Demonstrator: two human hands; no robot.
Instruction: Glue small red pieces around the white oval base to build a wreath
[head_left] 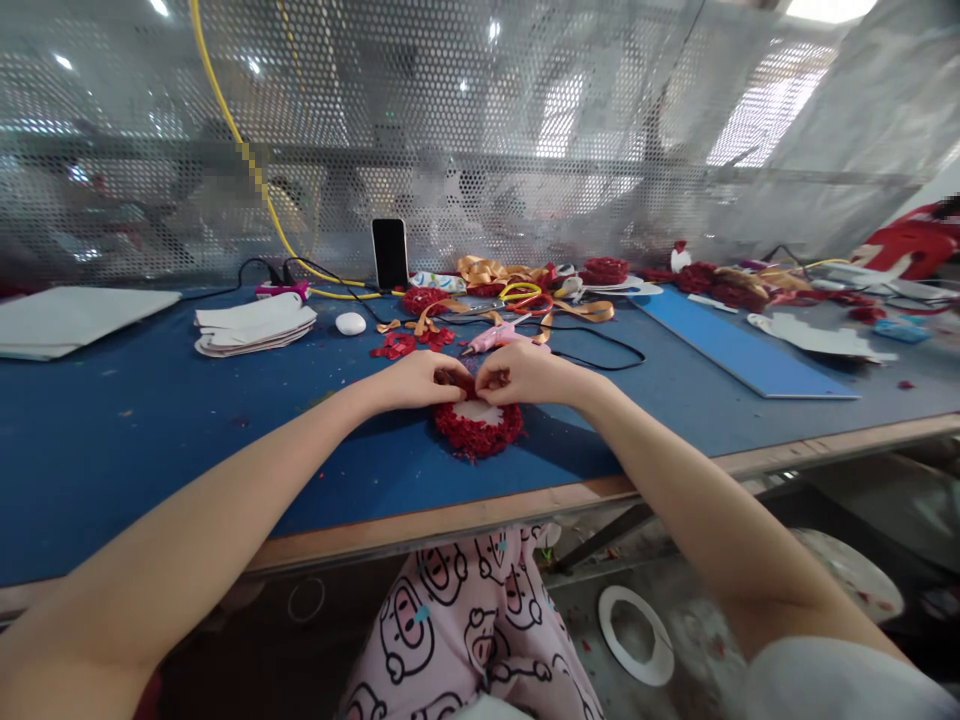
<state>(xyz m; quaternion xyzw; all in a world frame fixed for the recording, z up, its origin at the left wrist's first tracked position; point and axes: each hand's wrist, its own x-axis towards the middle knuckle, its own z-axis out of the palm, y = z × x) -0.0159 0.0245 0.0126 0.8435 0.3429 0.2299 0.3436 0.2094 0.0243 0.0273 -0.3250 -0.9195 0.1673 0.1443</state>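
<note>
A round piece with a ruffled dark red trim [480, 432] and a white centre lies on the blue table near its front edge. My left hand [424, 380] is closed in a pinch at the far left of this piece. Just across from it, my right hand [521, 375] pinches too, at the far right side. Between the fingertips shows some dark red strip of the trim; its exact shape is partly hidden by the fingers. A pink glue gun [499, 335] lies right behind my hands, beside red ribbon scraps [394, 345].
Behind stand a phone [389, 254], orange-handled scissors [531, 304] and gold ribbon [487, 270]. White cut sheets [255, 325] and a white oval object [350, 323] lie left; a blue board [742, 345] lies right. A black cord [619, 366] loops behind my right hand.
</note>
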